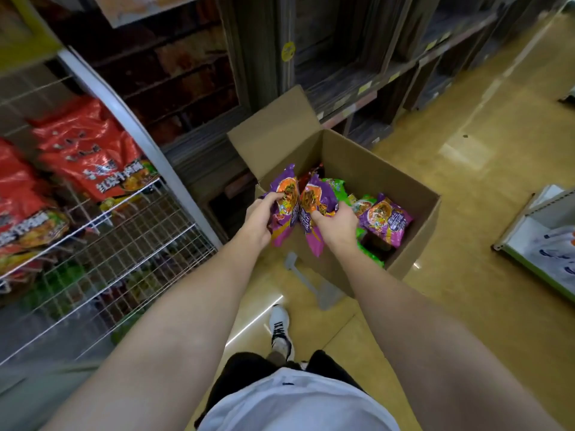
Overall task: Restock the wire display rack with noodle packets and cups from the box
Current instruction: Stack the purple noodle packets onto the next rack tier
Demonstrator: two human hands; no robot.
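An open cardboard box (373, 178) stands on the floor ahead, with purple and green noodle packets inside. My left hand (259, 220) grips one purple noodle packet (284, 194) at the box's near left edge. My right hand (337, 225) grips a second purple packet (314, 202) right beside it. Both packets are held upright, lifted above the box's rim. Another purple packet (385, 219) lies in the box to the right. The white wire display rack (130, 231) stands at the left, holding red noodle packets (84, 150).
Dark wooden shelving (357, 73) runs behind the box. A white shelf unit (538, 244) sits at the right edge. The rack's grey foot (314, 284) reaches under the box's near corner. My shoe (280, 331) is on the yellow floor (466, 306) below the box.
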